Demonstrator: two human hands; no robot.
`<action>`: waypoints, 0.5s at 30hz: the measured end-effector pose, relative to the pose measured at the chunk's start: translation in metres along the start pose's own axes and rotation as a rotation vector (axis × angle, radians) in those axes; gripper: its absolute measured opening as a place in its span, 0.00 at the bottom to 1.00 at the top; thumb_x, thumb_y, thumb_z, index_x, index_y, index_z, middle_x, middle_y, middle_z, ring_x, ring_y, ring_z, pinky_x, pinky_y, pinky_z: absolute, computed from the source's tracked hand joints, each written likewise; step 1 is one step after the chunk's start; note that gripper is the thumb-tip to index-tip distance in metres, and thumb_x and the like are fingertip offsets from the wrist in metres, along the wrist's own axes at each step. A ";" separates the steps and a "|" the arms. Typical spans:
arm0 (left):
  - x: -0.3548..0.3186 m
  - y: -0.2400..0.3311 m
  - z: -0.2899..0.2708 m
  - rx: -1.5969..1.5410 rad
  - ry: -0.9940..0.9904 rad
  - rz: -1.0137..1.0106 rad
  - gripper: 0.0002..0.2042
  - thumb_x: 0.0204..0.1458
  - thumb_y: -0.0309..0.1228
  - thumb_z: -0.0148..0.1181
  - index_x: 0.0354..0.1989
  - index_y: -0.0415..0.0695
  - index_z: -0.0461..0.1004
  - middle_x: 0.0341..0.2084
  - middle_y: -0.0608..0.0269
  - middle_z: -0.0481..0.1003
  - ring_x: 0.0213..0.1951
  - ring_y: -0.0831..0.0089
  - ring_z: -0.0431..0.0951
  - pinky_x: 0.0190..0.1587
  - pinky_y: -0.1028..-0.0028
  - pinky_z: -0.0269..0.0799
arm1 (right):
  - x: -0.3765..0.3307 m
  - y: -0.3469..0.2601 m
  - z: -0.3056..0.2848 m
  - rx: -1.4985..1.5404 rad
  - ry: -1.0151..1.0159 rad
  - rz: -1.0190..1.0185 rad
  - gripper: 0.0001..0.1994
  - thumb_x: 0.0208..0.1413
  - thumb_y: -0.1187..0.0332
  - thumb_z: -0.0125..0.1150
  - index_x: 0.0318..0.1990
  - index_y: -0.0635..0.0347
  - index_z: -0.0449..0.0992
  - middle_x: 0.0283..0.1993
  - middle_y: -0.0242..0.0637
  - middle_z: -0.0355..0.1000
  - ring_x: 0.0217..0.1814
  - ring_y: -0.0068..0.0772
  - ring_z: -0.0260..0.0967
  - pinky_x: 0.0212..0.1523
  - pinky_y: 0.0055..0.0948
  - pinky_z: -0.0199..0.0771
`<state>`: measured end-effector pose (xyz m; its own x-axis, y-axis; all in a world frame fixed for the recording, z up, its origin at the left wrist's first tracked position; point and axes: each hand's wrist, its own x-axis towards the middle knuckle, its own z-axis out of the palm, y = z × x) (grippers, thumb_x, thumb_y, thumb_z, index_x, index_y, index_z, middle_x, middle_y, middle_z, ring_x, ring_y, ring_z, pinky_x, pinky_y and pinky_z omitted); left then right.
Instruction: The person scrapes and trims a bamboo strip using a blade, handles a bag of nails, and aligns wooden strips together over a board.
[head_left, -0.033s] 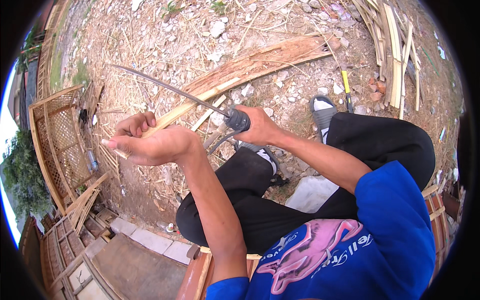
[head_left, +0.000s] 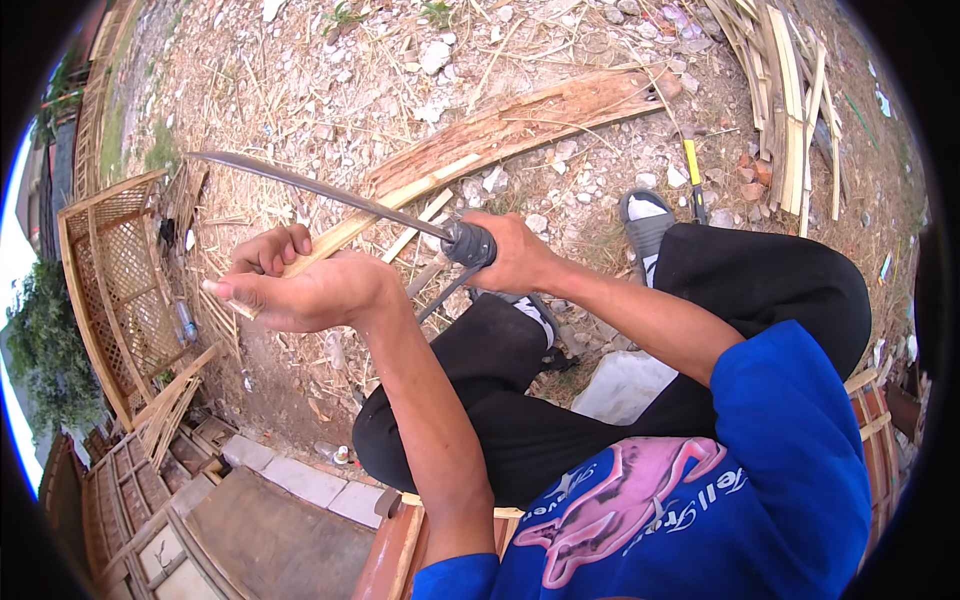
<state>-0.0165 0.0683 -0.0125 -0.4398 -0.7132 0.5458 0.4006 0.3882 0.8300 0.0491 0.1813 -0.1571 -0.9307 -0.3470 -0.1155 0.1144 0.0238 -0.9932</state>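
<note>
My left hand (head_left: 315, 290) is closed, palm turned up, around the near end of a pale bamboo strip (head_left: 425, 183). The strip slants away to the right, its far part over a rough wooden plank (head_left: 560, 112) on the ground. In my right hand (head_left: 515, 255) is the dark wrapped handle of a machete (head_left: 300, 182). Its long thin blade points to the far left and crosses above the strip, just beyond my left fingers. Whether blade and strip touch, I cannot tell. A dark bar (head_left: 445, 292) juts down from beside the handle.
Split strips (head_left: 790, 120) lie piled at the far right. A yellow-and-black handled tool (head_left: 692, 165) lies near my sandalled foot (head_left: 648, 225). Lattice panels (head_left: 120, 290) stand at the left, a plastic bottle (head_left: 186, 320) beside them. Stones and shavings litter the ground.
The machete has turned in my right hand: its tip has swung left and nearer, and more of the blade's flat shows. My left hand and the bamboo strip stay put.
</note>
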 end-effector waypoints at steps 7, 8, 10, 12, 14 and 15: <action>-0.005 0.000 -0.002 0.016 0.069 0.001 0.27 0.64 0.56 0.40 0.19 0.48 0.51 0.16 0.71 0.51 0.20 0.78 0.51 0.23 0.75 0.47 | -0.011 0.058 -0.019 -0.110 0.047 0.171 0.15 0.39 0.64 0.66 0.36 0.60 0.77 0.31 0.45 0.76 0.34 0.47 0.76 0.38 0.36 0.73; -0.002 -0.002 -0.003 0.015 0.070 0.005 0.27 0.64 0.56 0.40 0.19 0.48 0.51 0.16 0.71 0.51 0.20 0.78 0.51 0.23 0.75 0.47 | -0.011 0.058 -0.021 -0.136 0.044 0.224 0.15 0.39 0.64 0.66 0.36 0.59 0.77 0.31 0.45 0.77 0.35 0.47 0.76 0.38 0.36 0.73; 0.010 -0.006 -0.009 -0.030 0.051 -0.024 0.28 0.63 0.57 0.41 0.19 0.48 0.51 0.17 0.70 0.52 0.20 0.77 0.52 0.23 0.75 0.48 | -0.016 0.047 -0.014 -0.114 0.063 0.219 0.15 0.38 0.68 0.64 0.36 0.62 0.75 0.27 0.44 0.75 0.28 0.37 0.72 0.35 0.35 0.72; 0.015 -0.012 -0.010 0.012 0.108 -0.033 0.28 0.63 0.57 0.42 0.19 0.48 0.51 0.17 0.69 0.53 0.21 0.76 0.52 0.23 0.74 0.49 | -0.015 0.028 -0.002 -0.100 0.055 0.179 0.15 0.39 0.68 0.64 0.37 0.62 0.75 0.27 0.45 0.75 0.29 0.40 0.74 0.35 0.37 0.72; 0.013 -0.012 -0.010 -0.028 0.161 -0.071 0.28 0.63 0.56 0.42 0.19 0.48 0.51 0.18 0.68 0.54 0.22 0.76 0.52 0.24 0.74 0.49 | -0.012 0.006 0.006 -0.037 0.066 0.028 0.16 0.38 0.68 0.65 0.38 0.61 0.74 0.26 0.45 0.75 0.28 0.42 0.75 0.33 0.39 0.72; 0.013 -0.010 -0.011 0.000 0.119 -0.018 0.28 0.63 0.56 0.41 0.19 0.48 0.51 0.18 0.69 0.53 0.22 0.76 0.52 0.24 0.74 0.49 | -0.008 -0.008 0.007 -0.059 -0.004 -0.039 0.16 0.38 0.68 0.66 0.38 0.61 0.74 0.27 0.46 0.75 0.28 0.44 0.75 0.33 0.39 0.72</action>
<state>-0.0174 0.0487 -0.0143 -0.3483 -0.7846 0.5130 0.3936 0.3743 0.8397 0.0581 0.1776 -0.1483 -0.9329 -0.3520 -0.0764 0.0571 0.0650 -0.9963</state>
